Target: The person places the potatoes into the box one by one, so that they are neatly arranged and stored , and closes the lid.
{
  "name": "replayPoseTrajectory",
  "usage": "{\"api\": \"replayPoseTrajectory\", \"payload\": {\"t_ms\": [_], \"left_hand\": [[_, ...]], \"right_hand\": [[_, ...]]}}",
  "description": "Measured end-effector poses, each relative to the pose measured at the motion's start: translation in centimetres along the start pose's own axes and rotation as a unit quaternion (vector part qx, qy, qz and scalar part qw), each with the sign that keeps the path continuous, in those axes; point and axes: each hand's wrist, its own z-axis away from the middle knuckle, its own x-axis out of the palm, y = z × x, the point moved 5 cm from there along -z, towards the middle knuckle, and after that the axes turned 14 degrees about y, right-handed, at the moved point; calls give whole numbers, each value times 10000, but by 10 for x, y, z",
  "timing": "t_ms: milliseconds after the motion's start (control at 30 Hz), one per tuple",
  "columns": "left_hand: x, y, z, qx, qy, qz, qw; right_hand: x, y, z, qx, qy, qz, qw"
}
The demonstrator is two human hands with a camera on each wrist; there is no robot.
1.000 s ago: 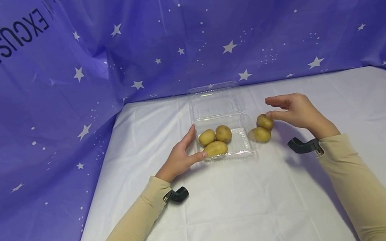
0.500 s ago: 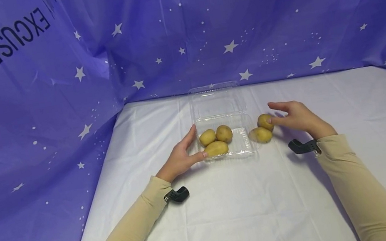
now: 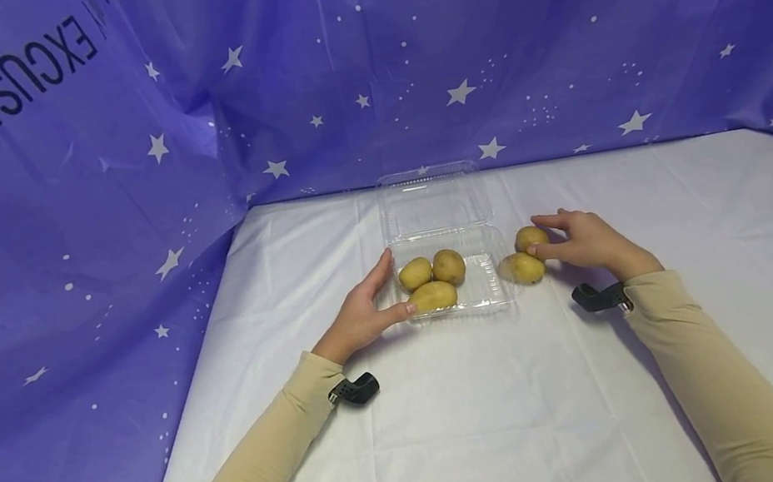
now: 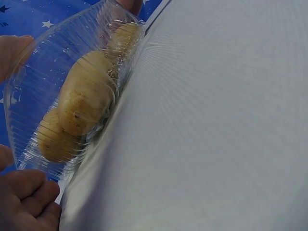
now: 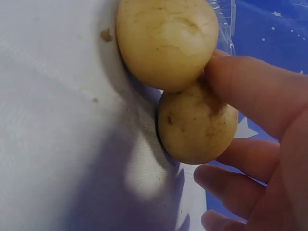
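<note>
A clear plastic clamshell container lies with its lid raised back, and three yellow potatoes rest in its left part. My left hand holds the container's left end, thumb on the front rim and fingers along the side. Two more potatoes sit on the cloth just right of the container: a nearer one and a farther one. My right hand pinches the farther potato between thumb and forefinger. In the right wrist view the thumb also lies close against the nearer potato; the other fingers hang loosely curled.
A white cloth covers the table. Blue star-printed sheeting hangs behind and to the left. The transparent lid stands open toward the back edge. Small brown specks lie on the cloth near the loose potatoes.
My right hand has come down and left, and its thumb and forefinger have closed around the farther potato. The left hand and the container have stayed in place.
</note>
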Motion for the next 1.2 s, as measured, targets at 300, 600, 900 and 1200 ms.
{"api": "replayPoseTrajectory", "payload": {"t_ms": [300, 600, 900, 1200], "left_hand": [[0, 1, 0, 10, -4, 1, 10000], [0, 2, 1, 0, 7, -34, 10000], [-1, 2, 1, -8, 4, 25, 10000], [0, 2, 1, 20, -5, 2, 10000]], "right_hand": [[8, -1, 3, 418, -451, -127, 9980], [11, -1, 2, 404, -399, -177, 9982], [10, -7, 2, 27, 175, -531, 9984], [8, -12, 2, -85, 541, -855, 9948]]}}
